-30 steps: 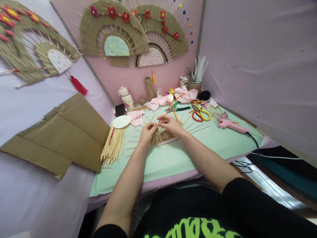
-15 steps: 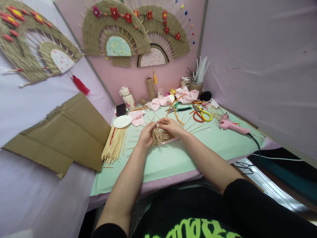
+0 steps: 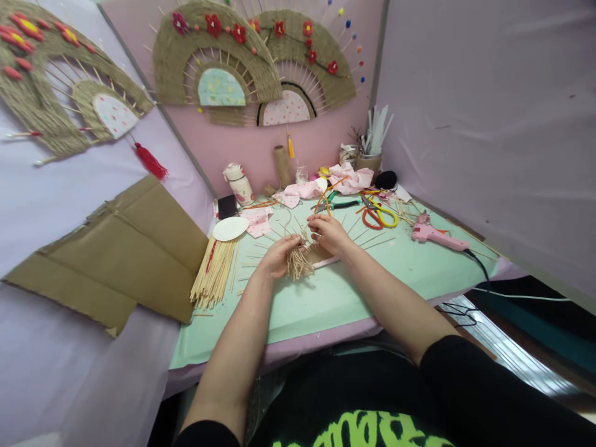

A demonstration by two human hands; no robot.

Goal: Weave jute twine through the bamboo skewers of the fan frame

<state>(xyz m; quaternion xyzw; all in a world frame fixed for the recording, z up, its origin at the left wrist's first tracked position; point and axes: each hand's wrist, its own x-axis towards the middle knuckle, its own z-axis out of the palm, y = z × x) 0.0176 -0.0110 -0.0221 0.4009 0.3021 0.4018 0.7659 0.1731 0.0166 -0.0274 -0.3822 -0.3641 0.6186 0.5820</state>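
A fan-shaped frame of thin sticks (image 3: 372, 239) lies on the green tabletop, its sticks spreading outward. Over its middle, my left hand (image 3: 279, 256) is closed on a bundle of tan twine (image 3: 299, 264), whose loose strands hang down. My right hand (image 3: 327, 232) is a little higher and to the right, above the sticks, with thumb and fingers pinched together. What those fingertips hold is too small to make out. Part of the frame's brown centre (image 3: 319, 253) shows between my hands.
White oval card (image 3: 231, 228) lies on bundled sticks (image 3: 215, 273) at left. Behind are a bottle (image 3: 239, 185), pink cloth (image 3: 302, 192), pliers (image 3: 344, 204) and scissors (image 3: 379, 214). A pink glue gun (image 3: 437, 237) with a cord lies right. Cardboard (image 3: 116, 248) leans left.
My right hand has moved up and away from my left hand. My left hand has shifted slightly lower with the twine bundle, and more loose strands show below it.
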